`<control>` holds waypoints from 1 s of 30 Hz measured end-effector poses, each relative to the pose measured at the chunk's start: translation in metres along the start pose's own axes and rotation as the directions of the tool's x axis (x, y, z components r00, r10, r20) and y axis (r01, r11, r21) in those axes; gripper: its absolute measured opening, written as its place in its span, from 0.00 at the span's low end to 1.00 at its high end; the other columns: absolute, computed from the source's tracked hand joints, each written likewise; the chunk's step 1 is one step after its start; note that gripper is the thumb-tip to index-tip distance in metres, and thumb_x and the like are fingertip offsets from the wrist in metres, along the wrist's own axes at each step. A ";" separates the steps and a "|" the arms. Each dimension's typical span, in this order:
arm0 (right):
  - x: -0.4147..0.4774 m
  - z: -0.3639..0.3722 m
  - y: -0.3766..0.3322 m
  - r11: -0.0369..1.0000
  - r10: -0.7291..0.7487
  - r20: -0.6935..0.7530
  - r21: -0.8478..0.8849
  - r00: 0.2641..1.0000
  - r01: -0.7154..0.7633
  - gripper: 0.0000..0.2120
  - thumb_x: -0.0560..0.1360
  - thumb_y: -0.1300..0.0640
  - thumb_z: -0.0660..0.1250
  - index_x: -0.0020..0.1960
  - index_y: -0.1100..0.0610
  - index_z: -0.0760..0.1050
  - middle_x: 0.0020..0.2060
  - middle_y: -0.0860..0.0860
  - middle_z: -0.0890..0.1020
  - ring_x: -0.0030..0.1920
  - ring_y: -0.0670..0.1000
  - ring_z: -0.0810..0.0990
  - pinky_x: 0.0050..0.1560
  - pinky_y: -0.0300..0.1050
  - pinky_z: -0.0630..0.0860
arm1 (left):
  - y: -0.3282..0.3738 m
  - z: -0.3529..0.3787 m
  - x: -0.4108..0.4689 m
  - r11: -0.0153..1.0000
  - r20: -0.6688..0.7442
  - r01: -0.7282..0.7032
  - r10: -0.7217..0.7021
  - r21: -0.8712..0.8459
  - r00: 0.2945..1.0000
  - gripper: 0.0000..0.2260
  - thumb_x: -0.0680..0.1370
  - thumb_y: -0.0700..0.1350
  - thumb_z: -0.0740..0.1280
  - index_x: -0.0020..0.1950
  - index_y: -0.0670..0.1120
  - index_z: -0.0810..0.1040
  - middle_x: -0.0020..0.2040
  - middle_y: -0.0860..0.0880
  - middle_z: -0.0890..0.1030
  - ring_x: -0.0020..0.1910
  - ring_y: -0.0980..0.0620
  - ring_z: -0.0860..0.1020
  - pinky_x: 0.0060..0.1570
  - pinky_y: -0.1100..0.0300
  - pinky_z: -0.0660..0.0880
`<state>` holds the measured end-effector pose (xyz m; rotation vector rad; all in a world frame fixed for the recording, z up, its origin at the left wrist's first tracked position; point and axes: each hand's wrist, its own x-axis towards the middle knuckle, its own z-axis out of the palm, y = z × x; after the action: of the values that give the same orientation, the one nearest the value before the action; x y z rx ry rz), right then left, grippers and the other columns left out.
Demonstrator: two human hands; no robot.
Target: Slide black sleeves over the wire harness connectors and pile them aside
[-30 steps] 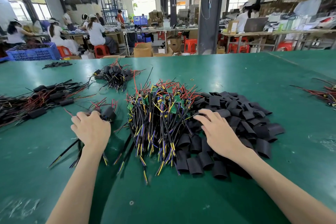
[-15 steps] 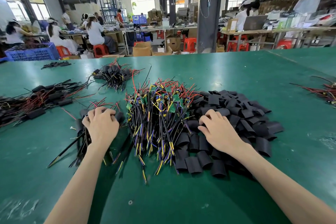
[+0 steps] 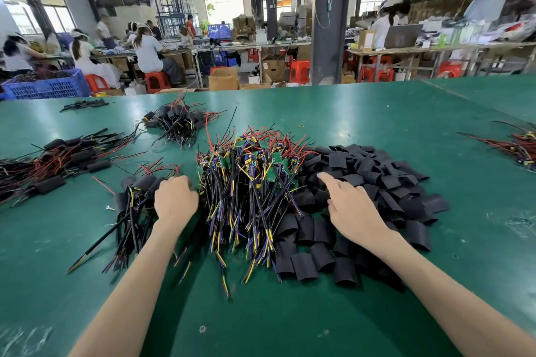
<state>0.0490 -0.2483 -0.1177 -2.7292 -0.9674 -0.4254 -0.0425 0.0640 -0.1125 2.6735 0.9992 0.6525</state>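
My right hand (image 3: 353, 206) lies flat, fingers spread, on the matte black sleeves (image 3: 377, 171), while my left hand (image 3: 175, 200) curls, hold unclear, beside wire harnesses (image 3: 246, 197) whose thin wires run toward me on the worktop (image 3: 348, 113).

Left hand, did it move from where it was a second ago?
Yes. The left hand slid to the right across the table, toward the big wire pile in the middle, and is now at its edge.

Bare table (image 3: 261, 327) at 6 o'clock, and wide open at 1 o'clock past the heaps. Harness pile (image 3: 246, 191) blocks centre. Sleeve heap (image 3: 391, 180) crowds 3 o'clock, touching it. Sleeved bundles (image 3: 66, 159) clutter 9 to 11 o'clock, with narrow lanes between.
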 end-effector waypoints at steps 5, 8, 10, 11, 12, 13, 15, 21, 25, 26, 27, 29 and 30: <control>-0.002 -0.006 -0.007 0.990 0.055 -0.108 0.135 0.993 -0.040 0.17 0.77 0.62 0.57 0.65 0.55 0.68 0.56 0.53 0.73 0.43 0.60 0.76 0.43 0.50 0.70 | 0.035 -0.017 0.006 0.869 -0.147 -0.095 0.026 -0.485 0.989 0.11 0.80 0.42 0.60 0.59 0.43 0.78 0.55 0.46 0.80 0.53 0.47 0.77 0.58 0.54 0.71; -0.003 -0.009 -0.009 0.977 0.059 -0.154 0.210 0.986 -0.026 0.14 0.75 0.63 0.59 0.60 0.55 0.68 0.54 0.53 0.76 0.37 0.60 0.75 0.35 0.48 0.68 | 0.055 -0.023 0.011 0.885 -0.060 -0.113 0.096 -0.451 0.994 0.13 0.78 0.49 0.64 0.59 0.43 0.79 0.54 0.46 0.81 0.55 0.47 0.77 0.56 0.56 0.70; -0.004 -0.012 -0.010 0.973 0.064 -0.164 0.231 0.984 -0.024 0.13 0.74 0.63 0.60 0.58 0.55 0.67 0.51 0.53 0.78 0.39 0.60 0.75 0.35 0.47 0.67 | 0.062 -0.024 0.015 0.909 -0.030 -0.081 0.075 -0.409 0.997 0.16 0.77 0.49 0.66 0.61 0.42 0.78 0.57 0.45 0.80 0.57 0.46 0.76 0.57 0.56 0.70; -0.004 -0.013 -0.010 0.971 0.065 -0.165 0.238 0.984 -0.024 0.13 0.74 0.63 0.60 0.57 0.55 0.66 0.50 0.53 0.78 0.40 0.60 0.76 0.36 0.48 0.68 | 0.064 -0.025 0.017 0.908 -0.027 -0.068 0.063 -0.413 0.998 0.16 0.77 0.48 0.66 0.61 0.42 0.78 0.57 0.45 0.80 0.58 0.46 0.76 0.58 0.56 0.70; -0.005 -0.014 -0.010 0.970 0.068 -0.163 0.244 0.984 -0.026 0.12 0.74 0.63 0.60 0.56 0.56 0.65 0.48 0.54 0.78 0.40 0.60 0.75 0.36 0.49 0.69 | 0.066 -0.026 0.018 0.903 -0.026 -0.067 0.062 -0.425 0.998 0.15 0.77 0.48 0.67 0.60 0.42 0.78 0.57 0.45 0.81 0.57 0.46 0.77 0.58 0.56 0.70; -0.005 -0.015 -0.010 0.968 0.075 -0.159 0.248 0.984 -0.034 0.12 0.74 0.63 0.60 0.56 0.56 0.64 0.46 0.54 0.78 0.38 0.60 0.73 0.36 0.49 0.68 | 0.069 -0.028 0.019 0.895 -0.025 -0.080 0.077 -0.439 0.997 0.13 0.76 0.46 0.67 0.58 0.42 0.79 0.56 0.45 0.81 0.57 0.47 0.77 0.59 0.57 0.70; -0.005 -0.015 -0.012 0.965 0.099 -0.155 0.256 0.983 -0.056 0.11 0.74 0.63 0.60 0.55 0.56 0.62 0.41 0.52 0.75 0.35 0.58 0.69 0.34 0.49 0.66 | 0.075 -0.030 0.018 0.882 -0.017 -0.130 0.137 -0.454 0.990 0.09 0.76 0.42 0.67 0.54 0.43 0.81 0.54 0.46 0.82 0.55 0.49 0.77 0.57 0.60 0.69; -0.007 -0.014 -0.012 0.953 0.133 -0.154 0.292 0.979 -0.083 0.13 0.76 0.62 0.59 0.61 0.57 0.64 0.49 0.56 0.77 0.39 0.61 0.75 0.37 0.49 0.65 | 0.083 -0.030 0.013 0.898 0.030 -0.103 0.128 -0.427 0.991 0.09 0.76 0.38 0.67 0.56 0.41 0.76 0.53 0.43 0.81 0.56 0.45 0.77 0.59 0.54 0.71; -0.006 -0.012 -0.013 0.965 0.129 -0.167 0.249 0.977 -0.084 0.21 0.81 0.54 0.54 0.72 0.58 0.60 0.59 0.54 0.72 0.51 0.60 0.77 0.45 0.51 0.72 | 0.085 -0.033 0.011 0.894 0.017 -0.092 0.110 -0.438 0.994 0.14 0.76 0.40 0.68 0.60 0.41 0.73 0.54 0.43 0.81 0.57 0.44 0.76 0.59 0.53 0.71; -0.005 -0.012 -0.013 0.963 0.136 -0.166 0.256 0.977 -0.090 0.22 0.81 0.53 0.53 0.74 0.57 0.59 0.58 0.54 0.71 0.51 0.59 0.76 0.46 0.52 0.72 | 0.086 -0.034 0.010 0.886 -0.014 -0.120 0.127 -0.447 0.992 0.13 0.76 0.41 0.68 0.60 0.41 0.74 0.55 0.44 0.81 0.57 0.46 0.76 0.59 0.54 0.70; -0.005 -0.012 -0.013 0.958 0.141 -0.168 0.271 0.976 -0.092 0.23 0.81 0.52 0.53 0.75 0.57 0.57 0.56 0.54 0.71 0.50 0.59 0.75 0.46 0.51 0.72 | 0.087 -0.035 0.010 0.870 -0.044 -0.147 0.144 -0.471 0.989 0.12 0.76 0.40 0.68 0.59 0.42 0.76 0.54 0.45 0.81 0.56 0.48 0.77 0.60 0.55 0.70; -0.005 -0.012 -0.012 0.948 0.147 -0.180 0.305 0.973 -0.087 0.24 0.82 0.52 0.53 0.75 0.58 0.56 0.54 0.54 0.70 0.48 0.58 0.74 0.44 0.50 0.70 | 0.090 -0.038 0.006 0.806 -0.087 -0.180 0.159 -0.564 0.983 0.10 0.76 0.39 0.68 0.58 0.42 0.77 0.53 0.45 0.81 0.53 0.50 0.78 0.59 0.58 0.71; -0.005 -0.012 -0.011 0.947 0.144 -0.186 0.312 0.972 -0.081 0.24 0.81 0.52 0.53 0.75 0.58 0.57 0.53 0.54 0.69 0.48 0.58 0.74 0.44 0.49 0.69 | 0.091 -0.040 0.004 0.762 -0.099 -0.187 0.161 -0.620 0.982 0.10 0.76 0.38 0.68 0.57 0.41 0.77 0.53 0.45 0.81 0.52 0.51 0.78 0.58 0.60 0.71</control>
<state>0.0355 -0.2461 -0.1072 -2.3941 -0.7484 -0.4840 -0.0070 0.0001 -0.0449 2.1593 0.4167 0.8929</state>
